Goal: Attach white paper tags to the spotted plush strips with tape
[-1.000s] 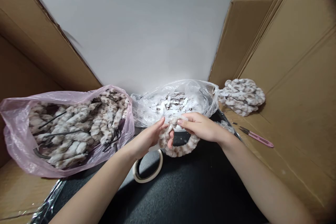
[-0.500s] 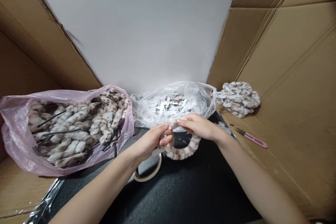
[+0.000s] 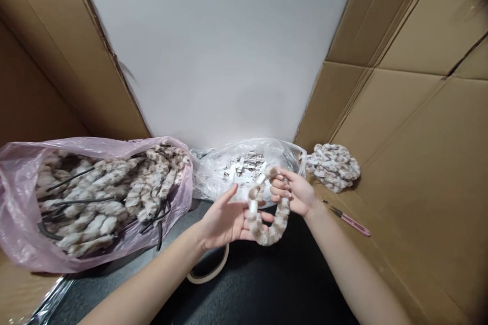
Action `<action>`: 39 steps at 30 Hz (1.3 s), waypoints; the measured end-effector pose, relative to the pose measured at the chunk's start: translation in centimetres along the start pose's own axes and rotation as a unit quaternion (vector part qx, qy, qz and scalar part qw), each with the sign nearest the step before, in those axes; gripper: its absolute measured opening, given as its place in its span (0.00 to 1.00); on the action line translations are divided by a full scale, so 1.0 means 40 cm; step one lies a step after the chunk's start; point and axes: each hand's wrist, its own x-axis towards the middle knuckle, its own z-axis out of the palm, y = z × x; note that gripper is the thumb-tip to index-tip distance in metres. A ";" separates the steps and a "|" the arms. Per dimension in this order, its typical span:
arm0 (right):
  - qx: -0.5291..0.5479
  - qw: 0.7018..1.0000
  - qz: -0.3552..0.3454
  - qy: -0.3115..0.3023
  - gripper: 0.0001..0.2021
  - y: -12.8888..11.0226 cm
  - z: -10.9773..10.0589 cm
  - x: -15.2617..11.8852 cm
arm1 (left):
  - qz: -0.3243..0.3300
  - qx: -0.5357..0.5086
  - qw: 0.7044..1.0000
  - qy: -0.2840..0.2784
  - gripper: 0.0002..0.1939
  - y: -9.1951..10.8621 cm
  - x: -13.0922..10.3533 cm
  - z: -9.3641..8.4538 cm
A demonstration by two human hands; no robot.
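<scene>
A fluffy white-and-brown ring (image 3: 282, 217) is up in front of me, with white label-like strips on its upper and left parts. My right hand (image 3: 295, 190) has its fingers curled around the ring's upper right side. On the other side, my left hand (image 3: 229, 218) is spread palm up, thumb apart. Its fingers reach behind and through the ring, touching its left side without closing on it. Below my left hand, a roll of tape (image 3: 209, 277) lies on the dark surface (image 3: 263, 289), partly covered by my forearm.
A pink plastic bag (image 3: 23, 162) of fluffy strips with dark cords stands at left. Behind my hands is a clear bag (image 3: 206, 183) with white slips. At right are a pile of fluffy rings (image 3: 335, 165) and pink-handled thread snips (image 3: 354, 222). Cardboard (image 3: 427, 162) flanks the space.
My left hand has let go of its pinch and spread out. The fluffy ring has been turned upright, showing its white strips, with my right hand around its side. The view has shifted slightly.
</scene>
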 end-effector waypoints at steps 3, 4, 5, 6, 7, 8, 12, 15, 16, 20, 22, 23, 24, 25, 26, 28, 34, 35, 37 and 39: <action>0.048 0.998 -0.034 0.015 0.18 -0.008 0.005 -0.004 | 0.001 0.029 0.999 0.040 0.21 -0.021 0.005 0.013; 0.051 0.997 -0.050 0.020 0.18 -0.008 0.007 -0.005 | 0.005 0.043 0.997 0.060 0.19 -0.026 0.005 0.018; 0.049 0.996 -0.064 0.023 0.18 -0.007 0.008 -0.006 | 0.007 0.061 0.995 0.081 0.17 -0.028 0.005 0.024; 0.045 0.996 -0.073 0.021 0.18 -0.006 0.009 -0.007 | 0.010 0.084 0.991 0.100 0.16 -0.029 0.004 0.029; 0.037 0.996 -0.075 0.014 0.18 -0.004 0.008 -0.008 | 0.017 0.112 0.987 0.116 0.17 -0.028 0.002 0.035; 0.027 0.997 -0.072 0.002 0.18 -0.003 0.006 -0.009 | 0.028 0.139 0.982 0.125 0.18 -0.026 -0.001 0.040; -0.104 0.991 -0.019 -0.078 0.20 0.000 -0.012 -0.019 | 0.082 0.232 0.963 0.111 0.22 -0.007 -0.019 0.056; -0.253 0.962 0.024 -0.096 0.24 0.002 -0.020 -0.027 | 0.113 0.368 0.916 0.112 0.22 0.009 -0.038 0.067; -0.296 0.949 0.031 -0.099 0.23 0.002 -0.018 -0.030 | 0.129 0.435 0.882 0.128 0.22 0.015 -0.044 0.070; -0.420 0.894 0.028 -0.155 0.23 0.001 0.010 -0.037 | 0.181 0.653 0.706 0.208 0.20 0.034 -0.067 0.081; -0.466 0.870 -0.013 -0.162 0.22 -0.001 0.027 -0.041 | 0.176 0.682 0.678 0.209 0.20 0.043 -0.075 0.082; -0.497 0.853 -0.044 -0.152 0.20 -0.002 0.034 -0.044 | 0.169 0.681 0.683 0.201 0.20 0.047 -0.079 0.082; -0.533 0.831 -0.078 -0.137 0.19 -0.003 0.041 -0.048 | 0.162 0.672 0.697 0.190 0.19 0.051 -0.082 0.082; -0.569 0.805 -0.112 -0.120 0.17 -0.004 0.048 -0.052 | 0.153 0.658 0.716 0.175 0.19 0.054 -0.084 0.082; -0.603 0.778 -0.142 -0.105 0.15 -0.004 0.053 -0.056 | 0.144 0.641 0.736 0.161 0.19 0.056 -0.085 0.081; -0.648 0.732 -0.190 -0.087 0.11 -0.004 0.060 -0.066 | 0.132 0.611 0.767 0.143 0.19 0.057 -0.084 0.080; -0.671 0.686 -0.275 -0.063 0.04 -0.009 0.065 -0.083 | 0.179 0.641 0.723 0.187 0.18 0.044 -0.059 0.068; -0.677 0.681 -0.273 -0.060 0.03 -0.009 0.065 -0.084 | 0.189 0.653 0.706 0.198 0.18 0.041 -0.055 0.063; -0.688 0.678 -0.252 -0.060 0.05 -0.011 0.064 -0.084 | 0.205 0.678 0.672 0.217 0.20 0.036 -0.050 0.051; -0.692 0.687 -0.208 -0.069 0.09 -0.016 0.060 -0.082 | 0.206 0.705 0.639 0.228 0.19 0.033 -0.048 0.039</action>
